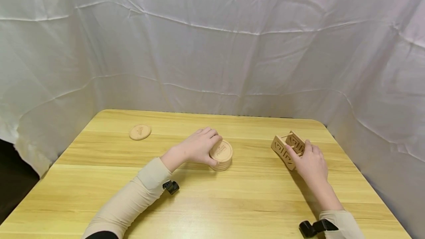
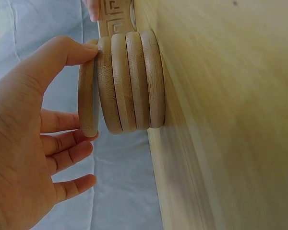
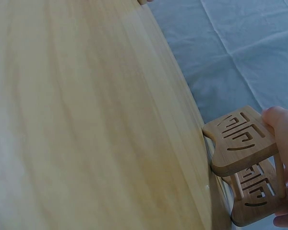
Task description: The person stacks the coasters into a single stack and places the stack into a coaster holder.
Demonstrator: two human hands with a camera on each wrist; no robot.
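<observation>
A stack of round wooden coasters stands near the middle of the table. My left hand pinches the top coaster between thumb and fingertips. In the left wrist view a thin wedge of light shows between that coaster and the one beneath it. My right hand grips a wooden coaster holder at the table's right side. The holder has two panels with cut-out patterns, joined by thin rods. In the right wrist view my thumb lies at the edge of one panel, my fingers partly hidden.
A single round coaster lies flat at the back left of the wooden table. White cloth hangs behind the table and along its sides. Each wrist carries a black camera mount.
</observation>
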